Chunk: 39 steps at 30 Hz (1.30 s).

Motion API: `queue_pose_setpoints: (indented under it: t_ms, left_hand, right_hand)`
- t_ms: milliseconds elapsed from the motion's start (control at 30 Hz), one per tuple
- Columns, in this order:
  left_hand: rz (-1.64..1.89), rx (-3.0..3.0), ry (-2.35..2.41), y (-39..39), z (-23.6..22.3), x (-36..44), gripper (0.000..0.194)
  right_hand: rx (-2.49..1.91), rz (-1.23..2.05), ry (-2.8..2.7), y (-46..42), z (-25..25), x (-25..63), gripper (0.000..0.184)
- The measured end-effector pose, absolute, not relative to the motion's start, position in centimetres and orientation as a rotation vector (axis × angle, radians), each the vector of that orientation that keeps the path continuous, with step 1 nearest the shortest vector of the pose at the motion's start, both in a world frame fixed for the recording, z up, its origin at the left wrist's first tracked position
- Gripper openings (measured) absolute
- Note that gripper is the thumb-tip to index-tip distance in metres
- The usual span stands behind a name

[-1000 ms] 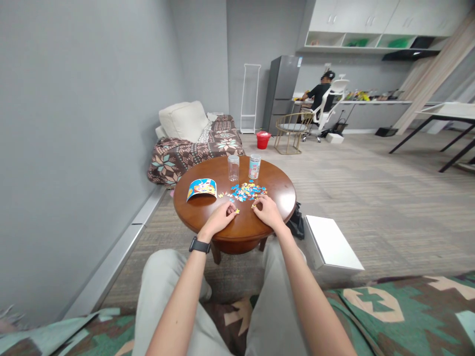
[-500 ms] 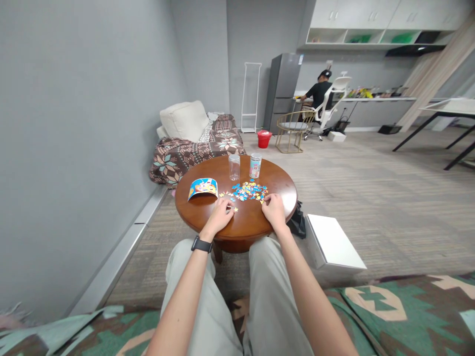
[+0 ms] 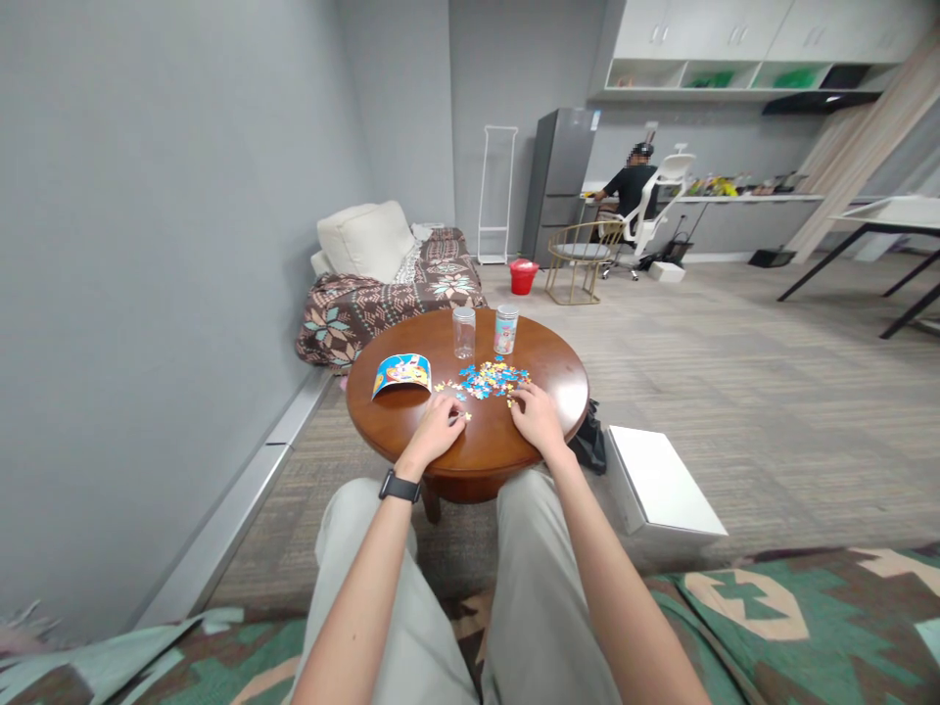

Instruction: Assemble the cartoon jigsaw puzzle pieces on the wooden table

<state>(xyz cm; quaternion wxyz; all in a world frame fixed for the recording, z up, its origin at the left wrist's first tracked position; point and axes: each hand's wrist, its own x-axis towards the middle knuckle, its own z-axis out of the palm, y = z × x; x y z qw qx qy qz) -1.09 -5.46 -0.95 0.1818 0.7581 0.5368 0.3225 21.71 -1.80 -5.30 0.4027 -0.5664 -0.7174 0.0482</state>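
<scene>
Loose jigsaw puzzle pieces (image 3: 489,378) in blue, yellow and white are heaped on the round brown table (image 3: 389,431). My left hand (image 3: 439,427), a black watch on its wrist, rests at the near left of the heap. Its fingers are curled, with a pale yellow puzzle piece (image 3: 468,417) at the tips. At the heap's near right edge, my right hand (image 3: 539,415) has its bent fingertips on a small yellow puzzle piece (image 3: 510,401). A curved picture sheet (image 3: 401,373) in blue and yellow stands left of my left hand.
Behind the heap stand a clear jar (image 3: 464,335) and a printed can (image 3: 505,331). A white box (image 3: 665,480) is on the floor to the right, beside a black bag (image 3: 589,441). Farther back are a red bin (image 3: 523,277), a gold-framed chair (image 3: 580,250) and a seated person (image 3: 633,186).
My right hand has shifted slightly left, and the yellow piece at its fingertips has moved left too. My left hand stays almost in place.
</scene>
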Motion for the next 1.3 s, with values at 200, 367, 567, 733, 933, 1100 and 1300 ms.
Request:
queue_pose_setpoints:
  t_ms: [200,367,567,733,933,1100,1300]
  left_hand:
    - [0.889,2.145,1.507,-5.44,-0.83,-1.07,0.003]
    - [0.893,2.131,1.5,-5.42,-0.85,-1.07,0.004]
    - [0.918,2.136,1.499,-5.36,-0.88,-1.08,0.004]
    - [0.898,2.129,1.501,-5.38,-0.83,-1.13,0.004]
    - [0.909,2.135,1.495,-5.4,-0.83,-1.1,0.004]
    - [0.918,2.113,1.488,-5.51,-0.86,-1.08,0.004]
    - [0.907,2.122,1.497,-5.39,-0.88,-1.07,0.003]
  right_hand:
    - [-1.378,0.12,-1.837,-1.81,-4.87,21.92,0.015]
    - [-1.389,0.122,-1.826,-1.76,-4.87,22.02,0.018]
    - [-1.407,0.141,-1.764,-1.62,-5.09,21.92,0.019]
    - [-1.419,0.159,-1.741,-1.57,-5.11,21.95,0.02]
    - [-1.408,0.155,-1.758,-1.58,-5.12,22.13,0.019]
    - [-1.393,0.134,-1.759,-1.74,-5.03,22.09,0.013]
    - [-1.422,0.121,-1.778,-1.84,-5.01,21.89,0.019]
